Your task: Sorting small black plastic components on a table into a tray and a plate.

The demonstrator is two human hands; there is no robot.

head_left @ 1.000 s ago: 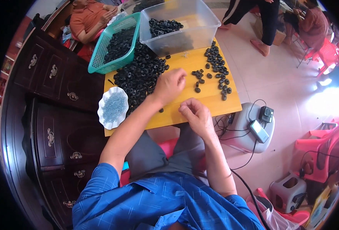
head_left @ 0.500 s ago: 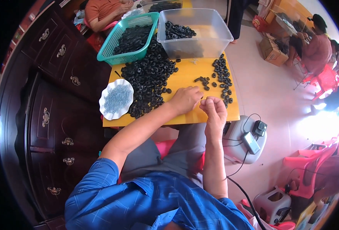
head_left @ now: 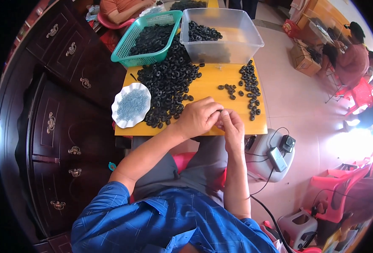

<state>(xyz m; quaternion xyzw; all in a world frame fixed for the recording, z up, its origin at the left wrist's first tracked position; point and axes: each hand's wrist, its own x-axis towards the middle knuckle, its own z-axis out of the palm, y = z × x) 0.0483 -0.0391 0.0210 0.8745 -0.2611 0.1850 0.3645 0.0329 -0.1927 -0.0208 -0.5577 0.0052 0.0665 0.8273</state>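
Note:
Over the near edge of the yellow table, my two hands meet at the fingertips. My left hand is closed in a pinch, with a small dark bit showing at its fingertips. My right hand is also closed, its thumb and fingers pressed together against the left fingertips; what it holds is hidden. A large heap of small black ring-shaped parts lies left of my hands. More of these black rings form a loose strip along the right, with a small cluster beside it.
A white wavy-rimmed dish of small pale, slender pieces sits at the table's left edge. Behind stand a green basket and a clear plastic bin, both holding black parts. Dark drawers flank the left; a grey stool with wired devices stands right.
My hands have come together from slightly apart, the right moving a little left, and their fingertips now touch. The whole view has shifted slightly.

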